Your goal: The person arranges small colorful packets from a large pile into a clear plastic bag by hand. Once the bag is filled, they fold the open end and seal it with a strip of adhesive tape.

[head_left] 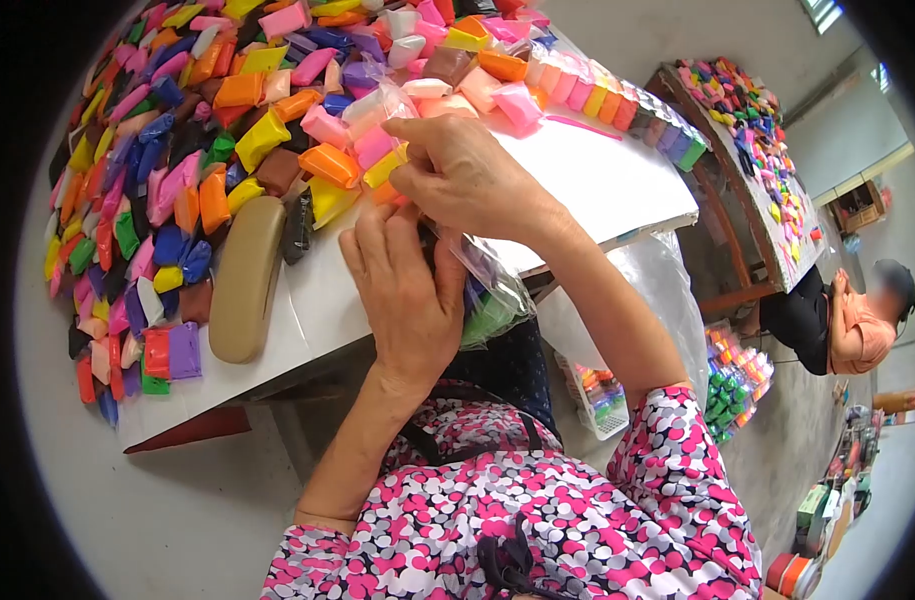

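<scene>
My right hand [467, 175] bends its fingers over a row of small coloured packets, pink and yellow [384, 165], in a clear plastic bag [497, 290]. Below it, my left hand [402, 275] wraps round the lower part of the same bag, at the table's front edge. Green shows through the bag's lower end. My palms hide the middle of the row. Loose orange and yellow packets [329, 166] lie just left of my fingers. A tan oblong case [247, 280] rests on the white table [322, 305] beside the pile.
A large pile of coloured packets [177, 130] covers the table's left and back. Filled packs [617, 105] line the back right. Below stand a white basket [602, 405] and more packs [732, 385]. A person [862, 320] sits at right near another table [777, 220].
</scene>
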`<action>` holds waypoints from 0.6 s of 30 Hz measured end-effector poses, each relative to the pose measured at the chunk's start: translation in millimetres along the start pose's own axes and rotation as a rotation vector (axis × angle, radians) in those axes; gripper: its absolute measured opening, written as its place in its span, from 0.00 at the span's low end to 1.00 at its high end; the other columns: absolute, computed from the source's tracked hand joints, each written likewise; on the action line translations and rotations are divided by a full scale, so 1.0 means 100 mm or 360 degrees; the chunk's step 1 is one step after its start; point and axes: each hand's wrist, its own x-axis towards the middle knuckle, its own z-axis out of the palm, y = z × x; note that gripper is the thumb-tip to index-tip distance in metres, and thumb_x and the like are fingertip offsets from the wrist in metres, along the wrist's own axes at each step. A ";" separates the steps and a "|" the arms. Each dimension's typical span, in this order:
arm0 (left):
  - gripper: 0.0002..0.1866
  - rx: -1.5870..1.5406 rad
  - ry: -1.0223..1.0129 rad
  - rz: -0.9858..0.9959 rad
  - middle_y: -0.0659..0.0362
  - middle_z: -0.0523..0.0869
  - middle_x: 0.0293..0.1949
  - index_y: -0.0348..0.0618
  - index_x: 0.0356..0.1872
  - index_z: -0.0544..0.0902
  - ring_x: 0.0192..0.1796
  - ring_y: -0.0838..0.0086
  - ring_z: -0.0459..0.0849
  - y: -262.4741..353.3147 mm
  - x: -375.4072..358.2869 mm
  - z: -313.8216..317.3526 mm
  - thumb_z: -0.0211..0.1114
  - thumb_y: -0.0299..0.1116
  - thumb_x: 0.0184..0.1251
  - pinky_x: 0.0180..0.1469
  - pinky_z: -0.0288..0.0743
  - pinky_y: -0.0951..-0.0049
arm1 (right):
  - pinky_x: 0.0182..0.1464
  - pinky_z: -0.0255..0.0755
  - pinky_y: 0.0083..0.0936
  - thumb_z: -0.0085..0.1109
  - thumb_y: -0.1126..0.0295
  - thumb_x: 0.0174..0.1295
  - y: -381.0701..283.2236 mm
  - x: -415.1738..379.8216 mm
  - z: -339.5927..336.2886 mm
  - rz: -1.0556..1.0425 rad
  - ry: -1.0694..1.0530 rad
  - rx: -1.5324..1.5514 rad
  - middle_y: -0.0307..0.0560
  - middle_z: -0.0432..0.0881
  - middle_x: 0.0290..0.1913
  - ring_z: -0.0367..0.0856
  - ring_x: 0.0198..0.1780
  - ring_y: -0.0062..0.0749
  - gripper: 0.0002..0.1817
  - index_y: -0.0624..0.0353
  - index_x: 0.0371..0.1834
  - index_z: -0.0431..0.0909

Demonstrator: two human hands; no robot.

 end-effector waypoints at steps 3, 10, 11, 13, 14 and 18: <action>0.14 -0.0168 0.0002 0.0065 0.43 0.73 0.51 0.33 0.51 0.77 0.45 0.50 0.73 -0.04 -0.03 0.01 0.61 0.29 0.69 0.50 0.69 0.56 | 0.29 0.68 0.33 0.54 0.70 0.59 0.00 0.02 -0.03 0.0006 -0.0063 -0.0082 0.54 0.73 0.20 0.72 0.23 0.36 0.17 0.75 0.46 0.77; 0.20 -0.0753 0.0203 -0.0150 0.41 0.69 0.63 0.35 0.57 0.74 0.50 0.55 0.77 -0.08 -0.19 -0.02 0.67 0.25 0.65 0.52 0.73 0.62 | 0.33 0.69 0.39 0.54 0.56 0.67 -0.12 0.06 -0.05 0.0091 -0.0252 -0.0213 0.58 0.77 0.23 0.77 0.27 0.42 0.22 0.70 0.34 0.77; 0.28 -0.0655 0.0273 -0.0055 0.44 0.65 0.68 0.38 0.63 0.69 0.51 0.63 0.78 -0.12 -0.18 -0.01 0.71 0.25 0.62 0.52 0.73 0.67 | 0.33 0.69 0.39 0.53 0.54 0.69 -0.17 0.07 -0.06 0.0111 -0.0282 -0.0189 0.57 0.77 0.23 0.77 0.27 0.43 0.24 0.70 0.33 0.77; 0.28 -0.0185 0.0194 0.0201 0.44 0.65 0.69 0.39 0.63 0.69 0.51 0.64 0.78 -0.09 -0.10 -0.12 0.71 0.25 0.63 0.50 0.73 0.68 | 0.34 0.70 0.38 0.49 0.49 0.72 -0.23 0.08 -0.07 0.0151 -0.0339 -0.0146 0.57 0.78 0.23 0.78 0.28 0.43 0.29 0.70 0.33 0.77; 0.28 0.0049 0.0158 0.0332 0.44 0.65 0.69 0.39 0.63 0.69 0.51 0.64 0.78 -0.08 -0.07 -0.16 0.71 0.25 0.63 0.49 0.74 0.68 | 0.34 0.71 0.40 0.48 0.51 0.73 -0.21 0.08 -0.06 0.0070 -0.0289 -0.0072 0.59 0.78 0.23 0.79 0.27 0.47 0.28 0.70 0.33 0.78; 0.20 0.0039 0.0215 0.0542 0.44 0.73 0.64 0.38 0.55 0.76 0.47 0.58 0.81 -0.12 -0.08 -0.10 0.67 0.17 0.62 0.48 0.76 0.65 | 0.35 0.73 0.37 0.43 0.51 0.76 -0.14 0.04 -0.07 0.0105 -0.0210 0.0245 0.54 0.80 0.28 0.80 0.29 0.41 0.27 0.69 0.40 0.78</action>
